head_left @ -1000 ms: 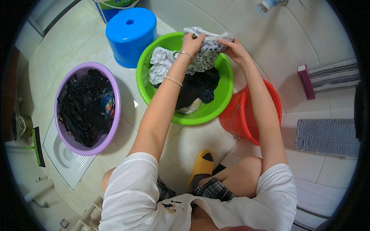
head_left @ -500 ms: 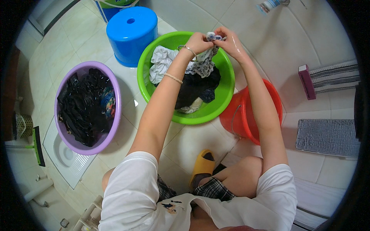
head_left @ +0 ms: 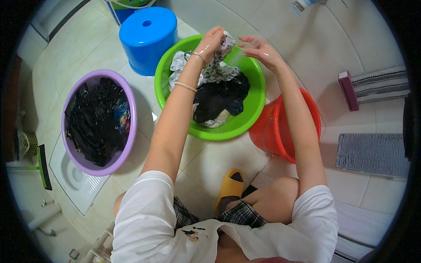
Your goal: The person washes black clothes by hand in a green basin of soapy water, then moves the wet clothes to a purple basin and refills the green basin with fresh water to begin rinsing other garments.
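Observation:
My left hand (head_left: 210,44) is closed around the top of a wet, dark-patterned white cloth (head_left: 219,68) above the far side of a green basin (head_left: 262,94). The cloth hangs down from this hand into the basin. Just to its right, my right hand (head_left: 262,52) has its fingers apart and holds nothing. A faint blur, perhaps water, shows between the two hands. Inside the basin lie black clothes (head_left: 219,100) at the middle and a white garment (head_left: 179,61) at the left, partly hidden by my left forearm.
A purple basin (head_left: 133,118) of dark wet clothes stands at the left, beside a squat toilet (head_left: 72,171). Behind is a blue stool (head_left: 148,39). Under my right forearm stands a red bucket (head_left: 268,133). A grey mat (head_left: 372,151) is at the right.
My left hand has moved left with the patterned cloth. My right hand has let go of the cloth and spread its fingers.

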The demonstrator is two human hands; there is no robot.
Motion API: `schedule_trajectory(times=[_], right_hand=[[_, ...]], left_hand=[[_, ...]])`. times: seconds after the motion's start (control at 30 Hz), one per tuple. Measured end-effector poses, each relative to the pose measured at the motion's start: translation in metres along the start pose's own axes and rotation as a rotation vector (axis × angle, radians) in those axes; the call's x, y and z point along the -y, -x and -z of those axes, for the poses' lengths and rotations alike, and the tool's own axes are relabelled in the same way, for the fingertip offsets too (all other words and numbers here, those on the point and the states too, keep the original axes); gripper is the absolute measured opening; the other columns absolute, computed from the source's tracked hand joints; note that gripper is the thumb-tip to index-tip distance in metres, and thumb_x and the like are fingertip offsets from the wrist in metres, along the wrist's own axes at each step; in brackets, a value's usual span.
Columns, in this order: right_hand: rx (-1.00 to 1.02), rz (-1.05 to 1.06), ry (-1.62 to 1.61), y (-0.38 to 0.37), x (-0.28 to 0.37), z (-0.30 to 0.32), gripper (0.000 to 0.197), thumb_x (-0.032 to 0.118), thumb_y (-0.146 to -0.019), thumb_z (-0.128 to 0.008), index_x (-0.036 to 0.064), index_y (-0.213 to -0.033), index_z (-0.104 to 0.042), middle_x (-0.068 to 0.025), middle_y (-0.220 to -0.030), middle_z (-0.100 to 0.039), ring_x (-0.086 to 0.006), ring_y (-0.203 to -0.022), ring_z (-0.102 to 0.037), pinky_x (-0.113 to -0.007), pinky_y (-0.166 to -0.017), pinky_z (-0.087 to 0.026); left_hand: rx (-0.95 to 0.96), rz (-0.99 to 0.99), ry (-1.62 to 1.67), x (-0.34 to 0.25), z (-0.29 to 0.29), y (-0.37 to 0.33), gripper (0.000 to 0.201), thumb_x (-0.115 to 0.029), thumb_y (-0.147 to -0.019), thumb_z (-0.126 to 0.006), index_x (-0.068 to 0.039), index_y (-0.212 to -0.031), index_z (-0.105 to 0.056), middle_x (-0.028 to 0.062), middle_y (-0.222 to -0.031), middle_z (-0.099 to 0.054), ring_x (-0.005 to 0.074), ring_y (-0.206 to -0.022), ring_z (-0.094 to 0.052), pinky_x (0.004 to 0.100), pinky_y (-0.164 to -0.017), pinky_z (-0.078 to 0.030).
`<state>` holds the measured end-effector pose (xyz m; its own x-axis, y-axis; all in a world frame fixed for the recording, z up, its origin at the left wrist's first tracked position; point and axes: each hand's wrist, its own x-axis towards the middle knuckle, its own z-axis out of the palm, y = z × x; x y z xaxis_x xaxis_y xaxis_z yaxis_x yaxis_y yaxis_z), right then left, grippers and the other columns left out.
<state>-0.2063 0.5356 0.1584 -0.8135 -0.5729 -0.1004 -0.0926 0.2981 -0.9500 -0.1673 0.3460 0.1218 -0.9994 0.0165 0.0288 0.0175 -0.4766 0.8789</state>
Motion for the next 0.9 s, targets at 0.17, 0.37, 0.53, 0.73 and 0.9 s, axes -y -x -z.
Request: schedule_trajectory(times=[0.17, 0.37, 0.53, 0.73, 0.9], right_hand=[[0.158, -0.001, 0.044, 0.0, -0.001, -0.012, 0.041, 0.01, -0.073, -0.058, 0.0006, -0.111, -0.045, -0.0065, -0.102, -0.052, -0.0147, -0.092, -0.049, -0.028, -0.082, -0.039], [0.074, -0.037, -0.494, -0.003, 0.008, 0.001, 0.022, 0.019, -0.076, -0.058, 0.0047, -0.093, -0.055, -0.0038, -0.088, -0.057, -0.0141, -0.082, -0.053, -0.028, -0.075, -0.042], [0.001, -0.014, -0.512, -0.007, -0.001, 0.016, 0.02, 0.023, -0.079, -0.054, 0.0057, -0.09, -0.056, -0.0009, -0.084, -0.057, -0.0119, -0.077, -0.053, -0.026, -0.071, -0.042], [-0.047, 0.096, -0.117, -0.007, 0.006, 0.003, 0.021, 0.025, -0.08, -0.053, 0.0048, -0.087, -0.055, -0.002, -0.082, -0.056, -0.0105, -0.076, -0.052, -0.023, -0.067, -0.042], [-0.088, -0.06, -0.435, -0.008, 0.014, 0.005, 0.02, 0.024, -0.081, -0.051, 0.0052, -0.088, -0.054, -0.0022, -0.082, -0.055, -0.0091, -0.075, -0.051, -0.022, -0.065, -0.042]], left_hand=[[0.207, -0.003, 0.109, -0.008, -0.002, 0.001, 0.009, -0.016, -0.077, -0.045, -0.009, -0.073, -0.048, -0.0026, -0.067, -0.044, 0.0079, -0.062, -0.042, 0.0216, -0.054, -0.034], [0.051, 0.154, 0.121, -0.013, 0.02, -0.008, 0.016, -0.024, -0.074, -0.055, -0.008, -0.071, -0.053, -0.0016, -0.069, -0.05, 0.0091, -0.06, -0.043, 0.0256, -0.052, -0.035], [0.5, 0.244, -0.603, -0.019, -0.007, 0.006, 0.031, -0.034, -0.07, -0.065, -0.005, -0.078, -0.06, -0.0044, -0.064, -0.054, 0.0031, -0.053, -0.043, 0.0173, -0.044, -0.03], [0.393, 0.144, -0.295, -0.016, 0.002, 0.002, 0.024, -0.028, -0.072, -0.063, -0.004, -0.072, -0.061, 0.0002, -0.067, -0.056, 0.0064, -0.055, -0.047, 0.0187, -0.05, -0.036], [0.485, 0.382, -0.043, -0.023, -0.007, 0.013, 0.023, -0.024, -0.076, -0.058, -0.003, -0.086, -0.058, 0.0025, -0.075, -0.059, 0.0056, -0.058, -0.052, 0.018, -0.046, -0.042]])
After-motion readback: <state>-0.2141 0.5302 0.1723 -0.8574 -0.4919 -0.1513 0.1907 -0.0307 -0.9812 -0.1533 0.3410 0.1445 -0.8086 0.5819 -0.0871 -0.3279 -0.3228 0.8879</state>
